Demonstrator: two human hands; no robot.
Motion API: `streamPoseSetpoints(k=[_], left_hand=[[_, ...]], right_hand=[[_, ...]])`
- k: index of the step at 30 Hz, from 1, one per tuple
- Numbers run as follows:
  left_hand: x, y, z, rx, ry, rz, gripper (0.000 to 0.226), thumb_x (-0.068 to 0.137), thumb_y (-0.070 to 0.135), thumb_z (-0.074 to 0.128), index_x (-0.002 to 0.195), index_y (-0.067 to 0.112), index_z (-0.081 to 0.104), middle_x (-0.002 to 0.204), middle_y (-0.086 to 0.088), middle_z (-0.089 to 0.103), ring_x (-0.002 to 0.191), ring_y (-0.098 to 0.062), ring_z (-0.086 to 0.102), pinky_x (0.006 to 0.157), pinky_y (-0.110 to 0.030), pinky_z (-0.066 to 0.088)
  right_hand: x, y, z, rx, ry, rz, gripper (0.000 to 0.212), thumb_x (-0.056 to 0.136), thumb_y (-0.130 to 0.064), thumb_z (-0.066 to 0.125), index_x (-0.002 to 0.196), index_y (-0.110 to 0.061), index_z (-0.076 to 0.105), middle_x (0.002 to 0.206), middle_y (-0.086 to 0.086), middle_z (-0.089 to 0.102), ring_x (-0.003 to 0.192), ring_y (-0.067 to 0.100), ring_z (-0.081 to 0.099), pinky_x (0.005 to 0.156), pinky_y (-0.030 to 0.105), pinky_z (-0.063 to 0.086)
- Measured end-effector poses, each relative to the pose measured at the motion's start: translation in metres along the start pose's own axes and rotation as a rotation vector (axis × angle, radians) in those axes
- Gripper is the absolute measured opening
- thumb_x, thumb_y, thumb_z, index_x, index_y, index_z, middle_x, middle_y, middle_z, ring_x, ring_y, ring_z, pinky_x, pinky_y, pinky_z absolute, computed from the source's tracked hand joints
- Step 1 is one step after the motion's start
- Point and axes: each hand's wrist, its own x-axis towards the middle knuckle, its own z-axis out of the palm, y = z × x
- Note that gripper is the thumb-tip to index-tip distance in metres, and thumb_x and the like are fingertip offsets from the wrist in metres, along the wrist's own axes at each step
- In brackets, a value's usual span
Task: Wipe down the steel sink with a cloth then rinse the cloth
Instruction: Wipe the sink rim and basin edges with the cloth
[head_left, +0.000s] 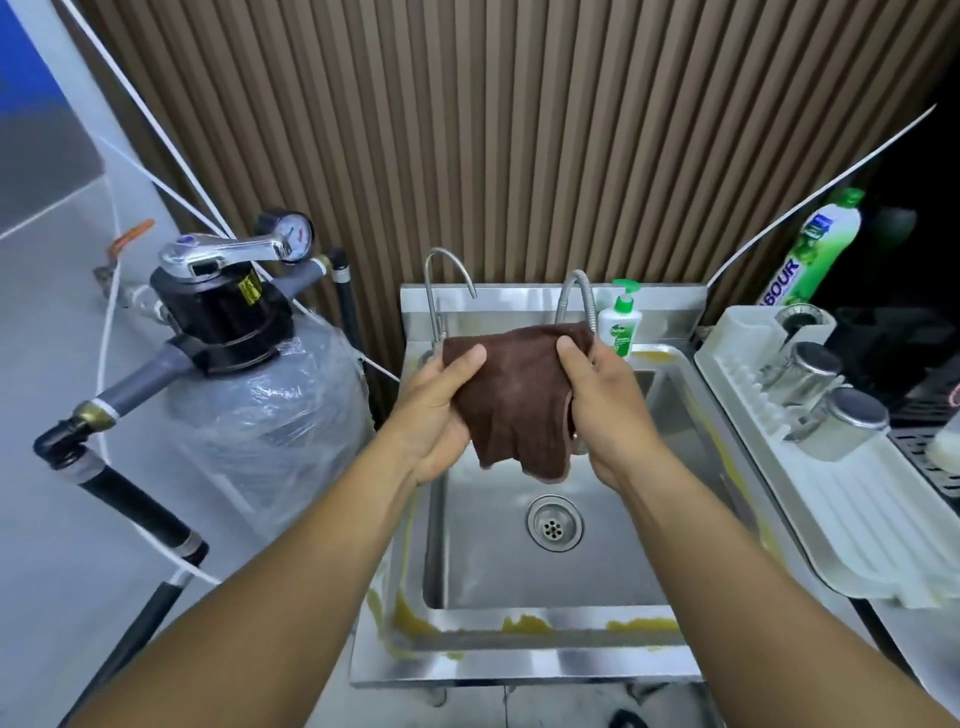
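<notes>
Brown slatted wall (467, 130) behind everything.

Grey filter tank (270, 415), wrapped in clear plastic, stands off the sink's left edge. Black valve head and chrome lever on top.

Steel sink (519, 667), square basin. Yellowish residue (415, 618) streaks the front rim, the front-left corner and the right edge.

White drying rack (852, 519) sits just beside the sink's right edge. It carries two upturned steel cups (805, 374).

Brown cloth (514, 395) is held up in the air over the back half of the basin, in front of the taps. It hangs in loose folds, its lower edge clear of the basin floor.

Left hand (436, 415) grips the cloth's left side, thumb pressed on the near face by the top corner and fingers curled behind. Right hand (602, 410) grips the right side the same way, thumb in front, fingers hidden behind the fabric.

Green-and-white squeeze bottle (815, 249) leans behind the rack. White pump bottle (618, 327) with a green head stands at the sink's back-right corner.

Two taps rise from the back edge: a thin gooseneck tap (441, 270) at left and a ribbed flexible tap (571, 291) at right, its spout hidden by the cloth.

Round drain (554, 522) lies mid-basin, below the cloth.

Pressure gauge (291, 231) sits behind the tank's lever.
</notes>
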Motion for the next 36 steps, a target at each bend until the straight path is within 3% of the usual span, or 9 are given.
streamPoseSetpoints(k=[5,9,14,17,20,23,29,33,36], left_hand=[[-0.002,-0.021,-0.003,-0.126,0.077,-0.172,0.059,0.084,0.023,0.073,0.136,0.001,0.056,0.132,-0.023,0.063,0.118,-0.031,0.065,0.095,-0.042,0.057],[0.005,-0.024,0.002,-0.012,0.128,-0.363,0.041,0.082,0.028,0.070,0.113,0.002,0.071,0.106,-0.020,0.074,0.083,-0.029,0.075,0.057,-0.034,0.060],[0.025,-0.032,0.001,0.048,0.201,-0.397,0.038,0.079,0.030,0.076,0.106,0.003,0.078,0.118,-0.022,0.071,0.097,-0.030,0.073,0.094,-0.043,0.056],[0.039,-0.034,0.006,0.009,0.276,-0.253,0.037,0.086,0.027,0.069,0.112,0.001,0.075,0.114,-0.024,0.071,0.099,-0.034,0.070,0.092,-0.044,0.056],[0.058,-0.037,0.008,0.076,0.440,-0.091,0.040,0.079,0.025,0.074,0.114,0.007,0.068,0.088,-0.017,0.074,0.070,-0.026,0.070,0.061,-0.035,0.055],[0.076,-0.045,0.011,0.047,0.542,0.029,0.031,0.093,0.020,0.067,0.121,0.005,0.063,0.094,-0.020,0.075,0.078,-0.031,0.074,0.067,-0.041,0.058],[0.098,-0.060,0.024,0.027,0.637,0.089,0.020,0.104,0.018,0.052,0.102,0.005,0.067,0.087,-0.019,0.075,0.074,-0.026,0.074,0.067,-0.038,0.059],[0.117,-0.077,0.018,-0.074,0.720,0.082,0.025,0.102,0.027,0.057,0.121,0.012,0.063,0.118,-0.022,0.070,0.111,-0.036,0.068,0.099,-0.056,0.050],[0.131,-0.089,0.011,-0.154,0.769,0.064,0.041,0.099,0.033,0.059,0.132,0.007,0.058,0.122,-0.024,0.068,0.109,-0.034,0.069,0.087,-0.048,0.058]], right_hand=[[0.019,0.011,0.008,-0.056,-0.024,-0.024,0.020,0.102,-0.028,0.052,0.098,-0.024,0.070,0.096,-0.001,0.075,0.092,0.013,0.070,0.082,0.033,0.056],[0.038,0.020,-0.001,-0.107,-0.060,-0.023,0.018,0.101,-0.028,0.053,0.096,-0.025,0.070,0.092,-0.003,0.073,0.088,0.011,0.068,0.080,0.031,0.055],[0.060,0.024,-0.014,-0.116,-0.152,0.080,0.019,0.101,-0.029,0.055,0.096,-0.021,0.071,0.088,-0.005,0.074,0.081,0.007,0.068,0.067,0.021,0.052],[0.072,0.024,-0.026,-0.237,-0.149,0.136,0.034,0.103,-0.036,0.048,0.094,-0.012,0.070,0.083,0.000,0.070,0.073,0.013,0.062,0.058,0.024,0.044],[0.087,0.028,-0.040,-0.479,-0.150,0.110,0.045,0.103,-0.046,0.041,0.124,-0.012,0.062,0.120,0.008,0.065,0.105,0.025,0.058,0.080,0.031,0.039],[0.096,0.028,-0.054,-0.569,-0.203,0.121,0.063,0.101,-0.055,0.035,0.150,-0.016,0.040,0.150,0.007,0.048,0.134,0.029,0.045,0.103,0.037,0.037],[0.113,0.022,-0.107,-0.584,-0.145,0.185,0.058,0.100,-0.061,0.032,0.127,-0.018,0.061,0.136,0.007,0.058,0.123,0.030,0.052,0.103,0.044,0.042],[0.132,0.009,-0.139,-0.535,-0.041,0.206,0.046,0.101,-0.056,0.039,0.079,-0.021,0.058,0.084,0.002,0.057,0.077,0.032,0.056,0.057,0.032,0.039],[0.160,0.012,-0.161,-0.465,0.056,0.227,0.063,0.090,-0.067,0.046,0.081,-0.008,0.067,0.093,0.012,0.071,0.088,0.034,0.065,0.076,0.042,0.053]])
